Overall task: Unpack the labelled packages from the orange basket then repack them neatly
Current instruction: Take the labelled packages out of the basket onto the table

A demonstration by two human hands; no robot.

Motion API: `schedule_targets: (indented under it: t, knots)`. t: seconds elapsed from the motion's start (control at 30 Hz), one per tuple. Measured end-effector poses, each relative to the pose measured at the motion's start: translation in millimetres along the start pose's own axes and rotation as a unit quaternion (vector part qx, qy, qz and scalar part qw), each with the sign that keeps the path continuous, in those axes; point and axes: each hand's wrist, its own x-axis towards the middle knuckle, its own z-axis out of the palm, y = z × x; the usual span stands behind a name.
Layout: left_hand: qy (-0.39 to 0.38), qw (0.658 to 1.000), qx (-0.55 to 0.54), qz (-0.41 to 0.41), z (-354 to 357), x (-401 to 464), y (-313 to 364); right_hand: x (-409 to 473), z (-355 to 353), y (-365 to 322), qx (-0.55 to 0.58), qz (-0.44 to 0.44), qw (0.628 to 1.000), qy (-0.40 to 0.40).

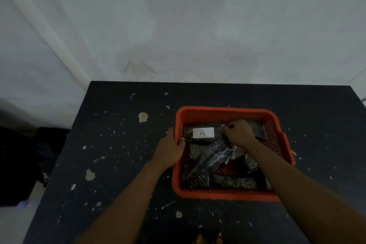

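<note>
An orange basket (227, 112) sits on the dark table, right of centre. Several dark shiny packages (213, 157) lie jumbled inside it. One package at the basket's far side bears a white label marked "A" (203, 132). My left hand (171, 147) grips the basket's left rim, thumb inside. My right hand (238, 131) is inside the basket, fingers curled and pinching the right end of the "A" package. Labels on the other packages are hidden.
The black table (118, 144) is speckled with white paint spots and chips. A pale wall rises behind its far edge. Dark objects (23, 164) sit on the floor to the left. Something yellowish (200, 239) shows at the table's near edge.
</note>
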Motion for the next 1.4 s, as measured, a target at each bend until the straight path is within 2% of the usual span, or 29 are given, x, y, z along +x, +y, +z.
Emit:
schedule_targets:
  t: [0.1,0.17,0.33,0.43,0.53,0.63,0.8,0.97,1.1,1.4]
  knots:
    - [0.022,0.999,-0.045,0.001,2,-11,-1,-12,-6,-4,0.009,-0.038,0.998,0.045]
    - [0.02,0.998,-0.06,0.0,5,-19,-5,-22,-8,-6,0.004,-0.041,0.998,0.039]
    - [0.024,0.997,-0.075,-0.015,21,-41,-19,-52,-4,-11,-0.076,0.053,0.987,-0.134]
    - [0.042,0.996,-0.074,-0.021,29,-52,-23,-61,5,-15,-0.061,0.041,0.985,-0.157]
    - [0.04,0.996,-0.072,-0.028,32,-59,-23,-63,7,-14,0.003,0.063,0.987,-0.147]
    - [0.033,0.995,-0.088,-0.027,31,-63,-20,-65,-5,-10,0.099,0.092,0.975,-0.174]
    - [0.047,0.993,-0.104,-0.036,34,-67,-14,-68,-36,17,0.331,0.042,0.906,-0.26]
    - [0.043,0.993,-0.109,-0.033,36,-66,-14,-72,-48,44,0.457,-0.013,0.859,-0.232]
    - [0.072,0.992,-0.101,-0.036,38,-66,-15,-76,-49,53,0.499,-0.05,0.836,-0.222]
    - [0.086,0.992,-0.083,-0.03,40,-66,-16,-79,-46,57,0.514,-0.079,0.828,-0.21]
